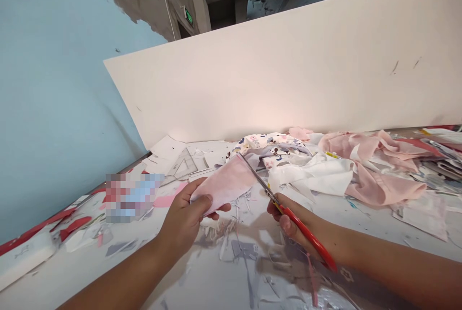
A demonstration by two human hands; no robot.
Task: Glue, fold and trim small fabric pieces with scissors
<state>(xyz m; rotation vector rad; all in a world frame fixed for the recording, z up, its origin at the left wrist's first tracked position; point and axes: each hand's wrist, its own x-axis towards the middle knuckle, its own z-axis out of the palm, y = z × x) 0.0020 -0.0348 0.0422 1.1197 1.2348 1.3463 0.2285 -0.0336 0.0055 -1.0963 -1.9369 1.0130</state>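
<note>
Between the thumb and fingers of my left hand (195, 204) is a piece of pale pink fabric (227, 182), held up above the table. My right hand (292, 226) is closed around the red handles of a pair of scissors (306, 235). The metal blades point up and to the left, along the right edge of the pink piece. Whether they are cutting into it or only beside it, I cannot tell. Thin scraps and cut strips (231, 238) lie on the table beneath both hands.
A white panel (270, 74) rises behind the white table (202, 271). Floral fabric (270, 141), white cloth (314, 175) and pink cloth (382, 185) lie heaped at the back right. A clear set square (186, 163) lies at the back left. Red scraps (75, 227) edge the left side.
</note>
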